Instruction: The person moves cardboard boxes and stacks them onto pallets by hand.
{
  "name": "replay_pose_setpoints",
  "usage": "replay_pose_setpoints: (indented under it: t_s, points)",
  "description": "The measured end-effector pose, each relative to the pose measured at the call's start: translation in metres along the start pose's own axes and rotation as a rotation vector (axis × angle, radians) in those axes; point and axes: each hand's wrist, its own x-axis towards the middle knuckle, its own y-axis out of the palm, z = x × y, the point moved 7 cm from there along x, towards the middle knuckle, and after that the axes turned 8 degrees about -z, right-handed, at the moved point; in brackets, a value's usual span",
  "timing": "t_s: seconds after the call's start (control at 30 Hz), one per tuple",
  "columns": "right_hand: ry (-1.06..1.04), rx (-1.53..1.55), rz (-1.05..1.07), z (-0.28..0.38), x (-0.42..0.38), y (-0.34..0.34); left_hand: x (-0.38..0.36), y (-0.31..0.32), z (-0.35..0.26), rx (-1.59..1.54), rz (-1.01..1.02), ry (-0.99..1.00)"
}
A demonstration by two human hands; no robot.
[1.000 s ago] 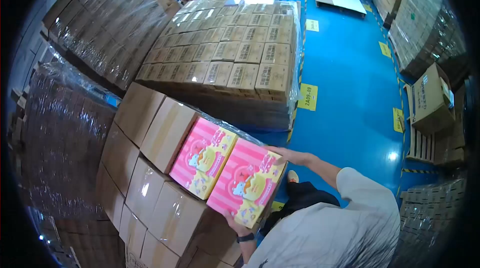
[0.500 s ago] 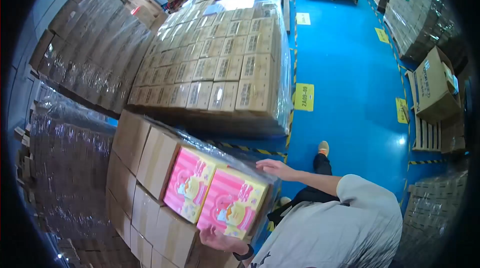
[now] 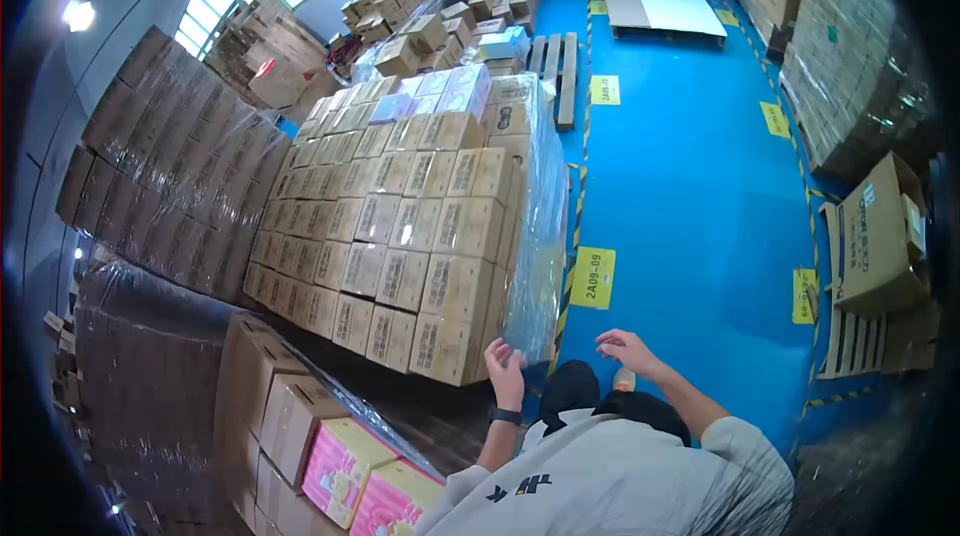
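My left hand [image 3: 505, 368] is raised beside the lower right corner of the wrapped stack of brown cartons [image 3: 445, 281], its fingers apart and nothing in them. A dark band circles that wrist. Over the blue floor, my right hand [image 3: 625, 348] hangs in the air with loosely curled fingers and holds nothing visible. Two pink and yellow boxes [image 3: 340, 466] lie at the bottom, on the nearer stack of plain cartons [image 3: 290, 416], below and left of my left hand.
Wrapped stacks rise at the left [image 3: 170, 156] and right [image 3: 840, 56]. An open carton [image 3: 880, 236] sits by a wooden pallet [image 3: 850, 341] at the right. Yellow floor labels [image 3: 593, 278] and striped tape line the blue floor [image 3: 690, 206]. Low pallets stand at the back.
Both hands have left the pink and yellow boxes. The view has shifted, so those boxes sit lower and the large carton stack looks closer.
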Motion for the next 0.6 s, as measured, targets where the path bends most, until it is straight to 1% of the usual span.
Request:
replay_pose_setpoints:
  t_s: [0.03, 0.07, 0.1, 0.13, 0.2, 0.23, 0.3, 0.33, 0.43, 0.47, 0.53, 0.6]
  points:
    - [-0.011, -0.021, 0.005, 0.005, 0.024, -0.008, 0.017, 0.008, -0.009, -0.01, -0.02, -0.017]
    - [-0.015, -0.039, 0.012, 0.008, 0.047, -0.012, 0.03, 0.011, -0.019, 0.013, -0.066, 0.023]
    - [-0.025, -0.061, 0.019, 0.017, 0.072, -0.016, 0.047, 0.016, -0.035, 0.121, -0.101, 0.111]
    - [-0.074, -0.051, 0.003, 0.044, 0.093, -0.017, 0.066, 0.021, -0.047, 0.225, -0.134, 0.199]
    - [-0.201, -0.107, 0.02, 0.073, 0.161, -0.017, 0.103, 0.03, -0.062, 0.396, -0.207, 0.386]
    - [-0.279, -0.143, 0.03, 0.104, 0.194, -0.015, 0.124, 0.042, -0.077, 0.482, -0.193, 0.372]
    - [-0.297, -0.181, 0.026, 0.167, 0.249, -0.01, 0.163, 0.059, -0.107, 0.653, -0.168, 0.344]
    - [-0.359, -0.262, 0.011, 0.19, 0.283, -0.007, 0.187, 0.071, -0.11, 0.63, -0.13, 0.363]
    - [-0.444, -0.343, 0.003, 0.251, 0.367, 0.019, 0.246, 0.116, -0.127, 0.833, -0.098, 0.401]
    - [-0.483, -0.441, 0.006, 0.271, 0.392, 0.031, 0.268, 0.133, -0.128, 0.929, -0.033, 0.304]
    - [-0.543, -0.632, 0.009, 0.298, 0.435, 0.051, 0.314, 0.166, -0.129, 0.932, -0.038, 0.335]
    - [-0.583, -0.945, -0.013, 0.29, 0.472, 0.063, 0.337, 0.184, -0.13, 0.97, -0.004, 0.333]
